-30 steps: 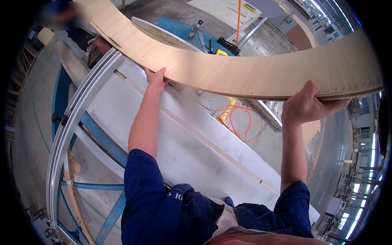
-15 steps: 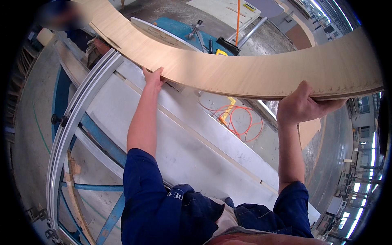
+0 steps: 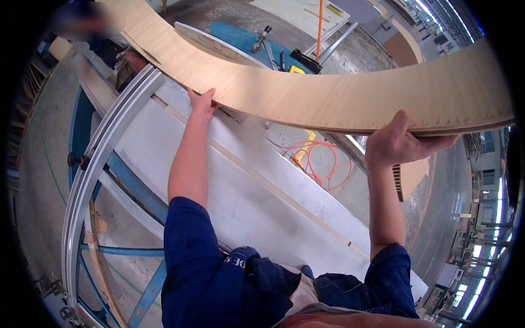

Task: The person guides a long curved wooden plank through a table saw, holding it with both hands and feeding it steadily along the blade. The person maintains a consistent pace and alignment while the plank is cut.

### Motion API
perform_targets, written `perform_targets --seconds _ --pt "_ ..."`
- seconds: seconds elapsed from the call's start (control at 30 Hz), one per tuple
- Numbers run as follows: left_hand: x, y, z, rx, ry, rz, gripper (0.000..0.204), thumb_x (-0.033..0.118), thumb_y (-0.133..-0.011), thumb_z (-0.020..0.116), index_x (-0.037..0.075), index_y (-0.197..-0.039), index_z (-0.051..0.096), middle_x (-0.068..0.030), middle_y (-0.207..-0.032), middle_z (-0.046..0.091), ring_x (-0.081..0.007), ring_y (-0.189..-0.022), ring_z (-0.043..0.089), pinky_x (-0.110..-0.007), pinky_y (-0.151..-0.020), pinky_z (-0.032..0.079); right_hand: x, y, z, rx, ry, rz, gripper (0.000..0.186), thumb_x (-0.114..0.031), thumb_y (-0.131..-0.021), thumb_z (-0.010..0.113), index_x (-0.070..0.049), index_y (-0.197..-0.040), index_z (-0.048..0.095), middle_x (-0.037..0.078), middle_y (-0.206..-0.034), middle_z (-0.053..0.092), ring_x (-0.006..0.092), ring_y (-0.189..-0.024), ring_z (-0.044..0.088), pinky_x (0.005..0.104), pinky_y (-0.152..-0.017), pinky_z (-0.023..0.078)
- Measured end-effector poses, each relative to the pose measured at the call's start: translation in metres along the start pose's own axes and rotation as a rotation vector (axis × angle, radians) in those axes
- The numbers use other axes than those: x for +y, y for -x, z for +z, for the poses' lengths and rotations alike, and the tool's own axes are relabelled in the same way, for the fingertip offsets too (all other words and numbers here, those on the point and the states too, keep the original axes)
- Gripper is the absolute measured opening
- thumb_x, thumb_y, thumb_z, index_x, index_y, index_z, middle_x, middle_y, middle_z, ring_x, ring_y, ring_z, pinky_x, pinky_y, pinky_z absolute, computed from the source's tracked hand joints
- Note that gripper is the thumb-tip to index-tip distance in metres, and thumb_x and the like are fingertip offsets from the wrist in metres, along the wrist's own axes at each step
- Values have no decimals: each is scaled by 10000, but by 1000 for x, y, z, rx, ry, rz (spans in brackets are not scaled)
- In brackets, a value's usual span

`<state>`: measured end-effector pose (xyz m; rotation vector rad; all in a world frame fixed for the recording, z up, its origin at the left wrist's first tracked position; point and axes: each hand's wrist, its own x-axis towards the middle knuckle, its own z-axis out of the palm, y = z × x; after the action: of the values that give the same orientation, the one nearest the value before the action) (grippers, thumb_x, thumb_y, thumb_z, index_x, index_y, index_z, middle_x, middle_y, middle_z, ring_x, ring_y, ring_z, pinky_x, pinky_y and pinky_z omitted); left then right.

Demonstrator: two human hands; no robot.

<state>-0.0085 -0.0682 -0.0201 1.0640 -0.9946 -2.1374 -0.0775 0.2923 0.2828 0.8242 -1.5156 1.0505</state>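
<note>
Grasping the curved board by its near edge, the left hand and right hand sit well apart; it spans the bench's far side, and level, even support should prevent twisting.

Head cam = L of 2 side-by-side fisheyes on person's head. Looks down & fwd; pic upright, unmirrored, so pic L = person's L. Own shirt v. close, filling bottom ctr; L hand & R hand farther out, up-frame. Table seen from above, mid-frame; board spans top, broad face to cam. Wide FOV: rail bows nr L rim, floor runs far off at R, corners black.
</note>
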Motion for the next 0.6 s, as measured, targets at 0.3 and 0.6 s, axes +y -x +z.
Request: perform_targets --seconds 0.3,0.6 --pt "-1 -17 -7 35 -49 21 1095 10 -863 720 320 -1601 -27 -151 -1463 413 -339 -1146 579 -502 -762 588 4 13 5 4 -53 20 896 14 -781 596 -68 -1545 136 156 -1382 307 250 -1289 417 429 -1147 338" --pt "6 -24 -13 -12 -66 15 1068 0 -874 705 306 -1598 -18 -154 -1440 430 -321 -1106 601 -491 -753 590 0 20 9 19 -56 32 920 31 -762 578 -46 -1555 120 159 -1368 317 263 -1277 425 433 -1151 328"
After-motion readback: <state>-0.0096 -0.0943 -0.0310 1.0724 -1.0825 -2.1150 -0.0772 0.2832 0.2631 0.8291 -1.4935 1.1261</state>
